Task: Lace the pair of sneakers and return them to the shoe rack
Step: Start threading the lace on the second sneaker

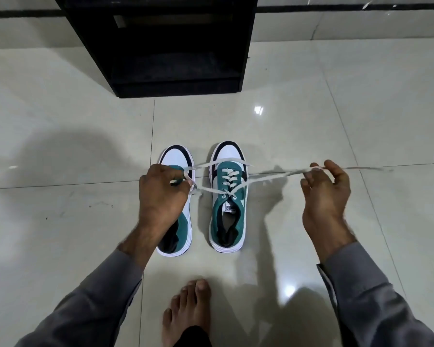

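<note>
Two teal, white and black sneakers stand side by side on the tiled floor, toes pointing away from me. The right sneaker [228, 196] has a white lace [266, 177] threaded through its eyelets. My left hand [161, 194] hovers over the left sneaker [178, 156] and pinches one end of that lace. My right hand [326, 191] is out to the right, pinching the other end, which stretches taut past the fingers. The left sneaker's middle is hidden under my left hand.
A black shoe rack [161, 46] with open shelves stands on the floor just beyond the sneakers. My bare foot [186, 311] rests on the glossy tiles close to me, behind the shoes. A wall base runs along the far edge.
</note>
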